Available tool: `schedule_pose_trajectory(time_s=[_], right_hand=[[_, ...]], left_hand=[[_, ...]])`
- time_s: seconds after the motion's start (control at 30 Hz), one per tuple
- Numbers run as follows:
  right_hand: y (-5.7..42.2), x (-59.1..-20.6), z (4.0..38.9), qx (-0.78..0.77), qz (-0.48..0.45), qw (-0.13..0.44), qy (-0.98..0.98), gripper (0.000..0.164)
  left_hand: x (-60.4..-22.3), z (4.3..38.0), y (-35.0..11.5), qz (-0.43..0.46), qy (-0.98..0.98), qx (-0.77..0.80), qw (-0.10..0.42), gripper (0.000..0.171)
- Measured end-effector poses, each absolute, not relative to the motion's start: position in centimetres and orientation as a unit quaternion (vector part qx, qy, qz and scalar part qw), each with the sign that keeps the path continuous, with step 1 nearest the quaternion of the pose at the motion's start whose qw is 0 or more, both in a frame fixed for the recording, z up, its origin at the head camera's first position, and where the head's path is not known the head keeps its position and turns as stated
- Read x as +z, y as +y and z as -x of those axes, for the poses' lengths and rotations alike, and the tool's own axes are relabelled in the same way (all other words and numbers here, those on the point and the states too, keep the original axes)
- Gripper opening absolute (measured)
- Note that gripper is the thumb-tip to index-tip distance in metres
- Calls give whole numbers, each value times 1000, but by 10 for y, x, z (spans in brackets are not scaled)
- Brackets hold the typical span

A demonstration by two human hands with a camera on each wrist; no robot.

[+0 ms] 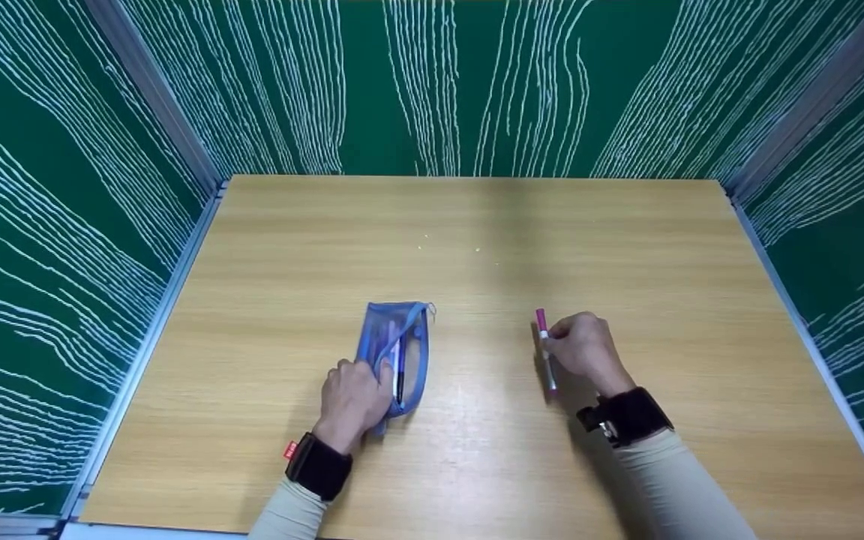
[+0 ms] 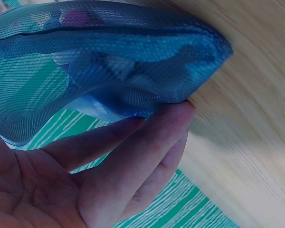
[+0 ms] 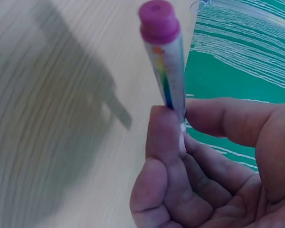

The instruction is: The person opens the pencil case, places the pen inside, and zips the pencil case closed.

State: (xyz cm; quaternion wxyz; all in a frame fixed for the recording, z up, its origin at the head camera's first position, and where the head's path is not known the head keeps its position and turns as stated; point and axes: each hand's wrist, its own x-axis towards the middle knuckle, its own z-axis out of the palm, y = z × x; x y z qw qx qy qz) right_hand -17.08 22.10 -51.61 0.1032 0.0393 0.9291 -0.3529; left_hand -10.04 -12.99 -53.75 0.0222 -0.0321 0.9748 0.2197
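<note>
A blue mesh pencil case lies at the middle left of the table, its opening spread and several pens inside. My left hand grips its near left side, thumb by the opening. In the left wrist view, the fingers touch the edge of the mesh. To the right, my right hand pinches a marker with a pink cap between thumb and fingers. The right wrist view shows the marker's white barrel with a coloured print, held above the wood; the fingers hide its other part.
The wooden table has green, white-streaked panels behind it and at both sides, with metal posts at the corners. A few tiny yellowish bits lie beyond the hands. Dark bands circle both wrists.
</note>
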Motion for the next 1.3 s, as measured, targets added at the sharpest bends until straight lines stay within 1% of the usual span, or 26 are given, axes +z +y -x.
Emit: schedule_pose_trajectory(time_s=[0.17, 0.3, 0.6, 0.9, 1.3], right_hand=[[206, -517, 171, -366, -47, 105, 924, 14], [195, -518, 172, -382, -58, 121, 914, 17], [175, -521, 172, -411, -66, 147, 897, 12], [154, -521, 171, -446, -83, 167, 875, 11], [123, -521, 168, -437, -57, 140, 887, 9]], left_hand=[[-538, 100, -129, 31, 976, 215, 14, 60], [-538, 100, -129, 30, 977, 211, 6, 62], [-538, 100, -129, 33, 978, 207, 19, 63], [-538, 100, -129, 34, 978, 204, 16, 61], [-537, 99, -129, 27, 976, 215, 1, 61]])
